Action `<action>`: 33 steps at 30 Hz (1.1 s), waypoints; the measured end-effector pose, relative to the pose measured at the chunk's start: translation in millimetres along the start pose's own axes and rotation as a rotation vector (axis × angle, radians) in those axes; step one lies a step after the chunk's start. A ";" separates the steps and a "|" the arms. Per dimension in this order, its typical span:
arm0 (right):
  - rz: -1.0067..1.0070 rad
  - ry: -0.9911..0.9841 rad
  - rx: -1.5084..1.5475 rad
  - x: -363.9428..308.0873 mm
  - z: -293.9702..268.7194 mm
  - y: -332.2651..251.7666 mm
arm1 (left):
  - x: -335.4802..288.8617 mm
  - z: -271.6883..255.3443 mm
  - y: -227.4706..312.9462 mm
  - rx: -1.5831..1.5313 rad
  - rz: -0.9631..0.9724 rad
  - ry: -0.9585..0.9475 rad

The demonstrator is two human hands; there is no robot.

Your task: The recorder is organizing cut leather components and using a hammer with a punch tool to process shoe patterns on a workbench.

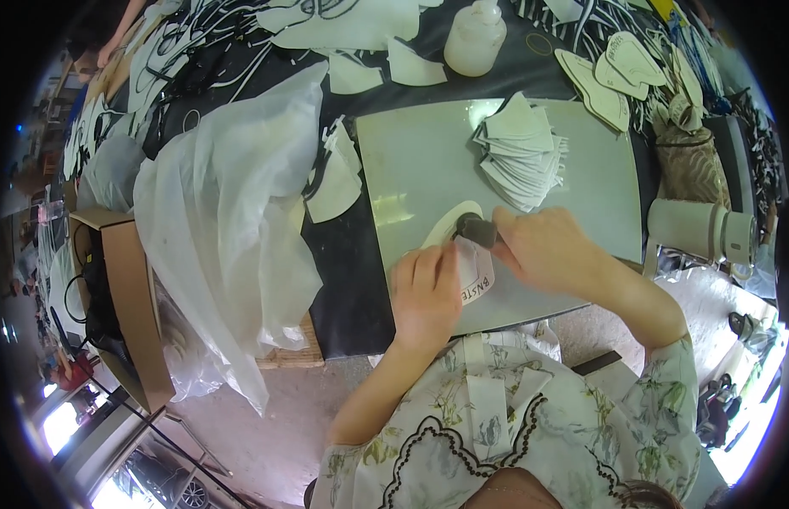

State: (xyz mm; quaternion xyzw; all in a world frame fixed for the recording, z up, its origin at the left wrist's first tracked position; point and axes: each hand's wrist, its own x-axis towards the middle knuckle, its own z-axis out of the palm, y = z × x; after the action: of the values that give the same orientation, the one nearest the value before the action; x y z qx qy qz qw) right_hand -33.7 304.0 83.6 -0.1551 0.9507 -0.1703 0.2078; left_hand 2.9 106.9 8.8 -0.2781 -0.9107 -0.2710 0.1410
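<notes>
My left hand (426,290) lies flat on a small pale cut piece (477,276) with printing on it, pinning it to the grey work board (411,161). My right hand (543,248) is closed around a dark stubby tool (476,229) pressed down at the top of that piece. A cream curved piece (449,222) lies under the tool. A fanned stack of white cut pieces (521,153) rests on the board just beyond my right hand.
A large clear plastic bag (229,220) hangs over the table's left side. A white plastic bottle (475,36) stands at the back. Beige templates (615,76) lie at the back right, a white cylinder (699,229) at right, a cardboard box (127,288) at left.
</notes>
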 end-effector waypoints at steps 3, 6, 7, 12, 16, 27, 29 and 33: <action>0.000 -0.007 -0.034 -1.6 2.5 -0.7 | -1.9 -1.1 1.7 0.001 -0.031 -0.010; -0.011 0.024 -0.022 -2.2 2.6 -2.6 | -1.3 -3.7 3.3 0.049 -0.002 -0.039; -0.028 0.068 -0.015 -4.8 2.4 -5.9 | -1.6 -4.7 3.7 0.055 0.015 -0.054; -0.032 -0.003 -0.034 1.0 0.8 -9.0 | -1.0 -2.6 2.7 0.054 0.018 -0.046; -0.034 0.032 -0.012 -0.6 0.7 -9.6 | 1.5 -4.2 3.2 0.055 0.015 -0.060; 0.014 -0.017 -0.035 -3.1 4.3 -7.1 | -5.6 -10.3 -4.5 -0.153 -0.224 0.059; 0.021 -0.004 -0.041 -2.6 5.4 -7.6 | -6.3 -10.8 -7.4 -0.172 -0.148 0.049; 0.011 -0.007 -0.037 -4.2 4.4 -8.3 | -11.8 -12.5 -8.2 0.020 0.009 -0.004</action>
State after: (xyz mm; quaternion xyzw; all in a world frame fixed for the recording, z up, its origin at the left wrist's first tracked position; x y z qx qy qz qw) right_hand -26.3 297.0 84.5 -0.1541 0.9538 -0.1509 0.2092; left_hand 8.9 88.9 10.8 -0.2811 -0.9124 -0.2608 0.1433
